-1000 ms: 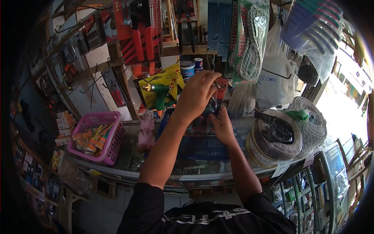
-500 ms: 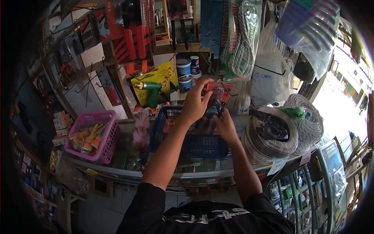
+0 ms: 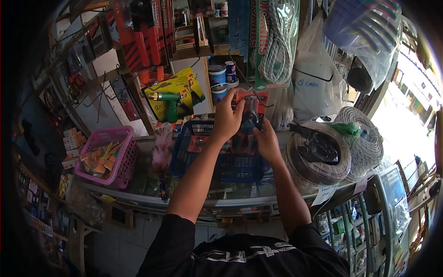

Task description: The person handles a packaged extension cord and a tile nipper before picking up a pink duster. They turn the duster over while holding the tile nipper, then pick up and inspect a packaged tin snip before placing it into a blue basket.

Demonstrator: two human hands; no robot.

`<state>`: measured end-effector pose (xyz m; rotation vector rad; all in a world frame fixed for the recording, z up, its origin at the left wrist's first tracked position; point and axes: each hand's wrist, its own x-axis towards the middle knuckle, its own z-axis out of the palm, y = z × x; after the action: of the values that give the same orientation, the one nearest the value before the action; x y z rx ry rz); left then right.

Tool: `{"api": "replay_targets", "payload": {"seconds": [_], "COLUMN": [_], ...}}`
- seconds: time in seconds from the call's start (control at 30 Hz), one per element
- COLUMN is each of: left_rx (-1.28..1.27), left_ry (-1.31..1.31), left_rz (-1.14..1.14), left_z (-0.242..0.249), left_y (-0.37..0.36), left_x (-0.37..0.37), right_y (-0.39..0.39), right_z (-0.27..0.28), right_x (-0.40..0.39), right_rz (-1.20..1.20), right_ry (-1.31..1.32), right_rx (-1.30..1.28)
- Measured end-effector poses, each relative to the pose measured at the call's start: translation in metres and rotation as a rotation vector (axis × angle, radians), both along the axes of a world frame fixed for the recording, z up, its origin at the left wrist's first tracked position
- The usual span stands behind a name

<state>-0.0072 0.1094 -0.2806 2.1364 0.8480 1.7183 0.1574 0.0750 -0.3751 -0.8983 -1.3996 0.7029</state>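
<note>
The pack (image 3: 251,121), a red card with a dark tool behind clear plastic, is held up over the rear part of the blue basket (image 3: 237,171), near the worktop's (image 3: 146,182) back edge. It is gripped by both hands: the left hand (image 3: 226,120) is clamped at its upper left edge, and the right hand (image 3: 268,144) is closed on its lower right edge. A hook (image 3: 269,106) is seen at the top of the pack; whether the card is threaded on it cannot be told.

A fairly light load is to be expected, with most of the weight in the tool. The card is judged stiff but easily creased, and the plastic slippery. It is best taken by the side edges, with the tool's weight supported from below; the top of the card should not be pulled hard.

The worktop is topped with glass, by the look of it smooth and breakable. A pink basket (image 3: 125,159) is set near its left end, a duster (image 3: 162,145) between the two baskets, and thick rolls (image 3: 339,168) at the right end. More red cards (image 3: 197,144) are contained in the blue basket. Goods are hung above the back edge, and the room is lit by daylight from the right.
</note>
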Motion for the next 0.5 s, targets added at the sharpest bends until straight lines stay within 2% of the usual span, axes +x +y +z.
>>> {"api": "replay_targets", "payload": {"seconds": [0.13, 0.23, 0.33, 0.43, 0.5], "left_rx": [0.087, 0.1, 0.135, 0.318, 0.138], "left_ry": [0.021, -0.051, -0.074, 0.086, 0.024], "left_rz": [0.091, 0.165, 0.144, 0.21, 0.07], "left_z": [0.004, 0.008, 0.021, 0.033, 0.034], "left_y": [0.011, 0.016, 0.014, 0.015, 0.023], "left_x": [0.001, 0.004, 0.008, 0.01, 0.008], "right_y": [0.015, 0.022, 0.033, 0.03, 0.027], "right_z": [-0.003, 0.0, -0.002, 0.006, 0.006], "right_x": [0.0, -0.003, -0.006, -0.002, 0.0], "right_rz": [0.085, 0.072, 0.041, 0.201, 0.184], "right_ry": [0.037, 0.024, -0.044, 0.005, 0.013], "right_rx": [0.038, 0.041, 0.036, -0.097, -0.121]}}
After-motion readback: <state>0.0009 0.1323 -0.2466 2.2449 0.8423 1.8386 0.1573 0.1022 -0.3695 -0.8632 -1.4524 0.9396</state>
